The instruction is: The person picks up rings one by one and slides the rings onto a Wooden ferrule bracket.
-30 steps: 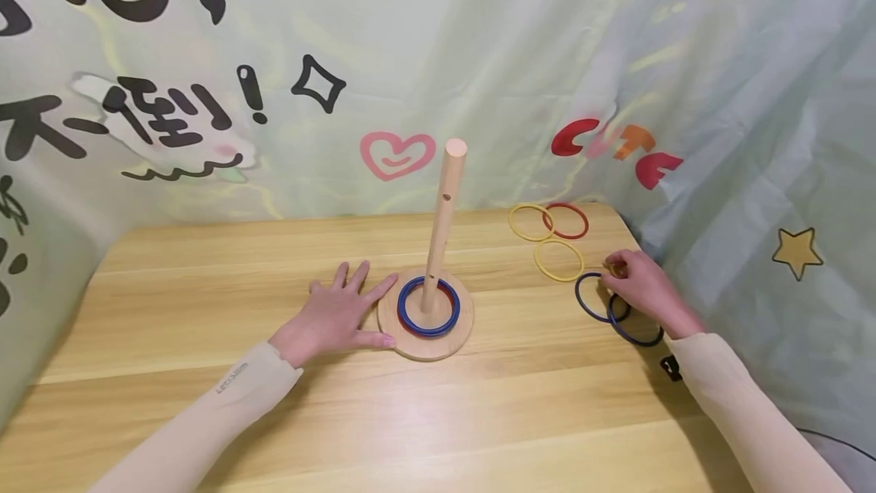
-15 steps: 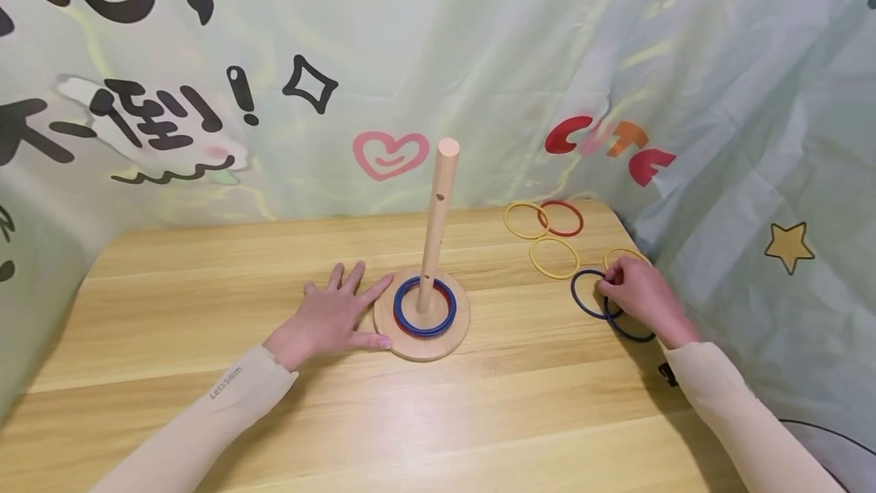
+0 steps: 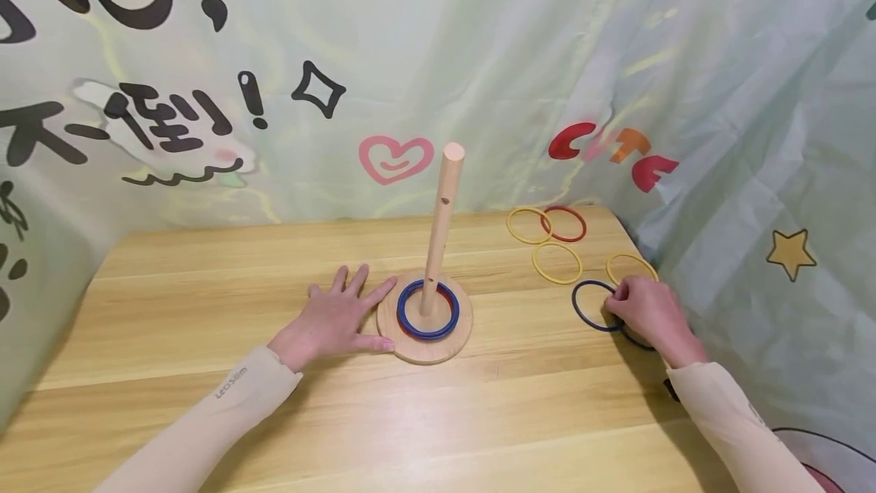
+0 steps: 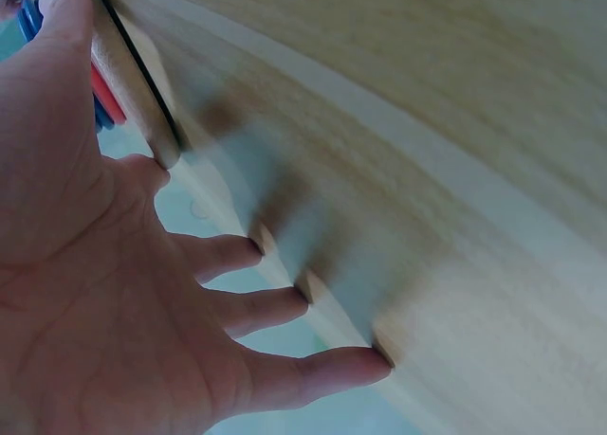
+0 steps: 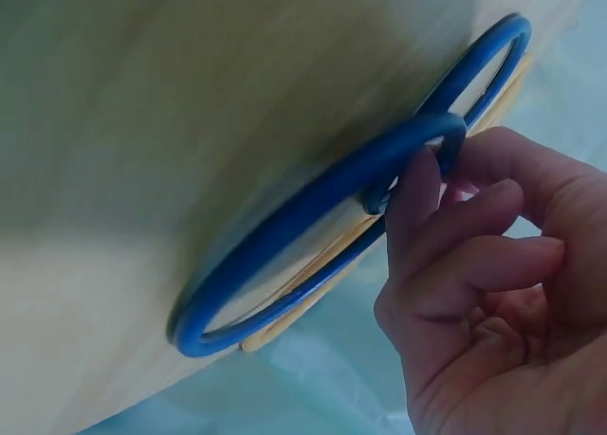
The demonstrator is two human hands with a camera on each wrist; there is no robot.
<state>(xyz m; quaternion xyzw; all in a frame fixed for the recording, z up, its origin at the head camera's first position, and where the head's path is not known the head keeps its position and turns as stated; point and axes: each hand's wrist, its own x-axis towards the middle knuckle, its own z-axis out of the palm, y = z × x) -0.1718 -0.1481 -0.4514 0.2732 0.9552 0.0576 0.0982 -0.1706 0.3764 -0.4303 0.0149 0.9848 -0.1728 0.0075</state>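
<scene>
A wooden peg [image 3: 440,230] stands upright on a round wooden base [image 3: 458,341]. Around its foot lie stacked blue rings [image 3: 430,336], with a bit of red showing beneath. My left hand [image 3: 331,323] rests with fingers spread, fingertips on the table and thumb and index finger at the base's left rim. Over at the right, my right hand [image 3: 652,316] pinches the edge of a blue ring [image 5: 285,214] between thumb and index finger. That ring seems slightly raised at the pinched end. Another blue ring [image 3: 576,301] lies partly under it, and a yellow ring [image 3: 631,255] lies just behind the hand.
Further back on the right of the table [image 3: 226,265] are two more yellow rings [image 3: 557,281] and a red ring [image 3: 584,230] overlapping one of them. A printed fabric curtain [image 3: 506,59] hangs along the back and right edges.
The right hand has let go of the yellow ring, which now lies flat, and has shifted slightly toward me onto the nearer blue ring. The left hand stays put.
</scene>
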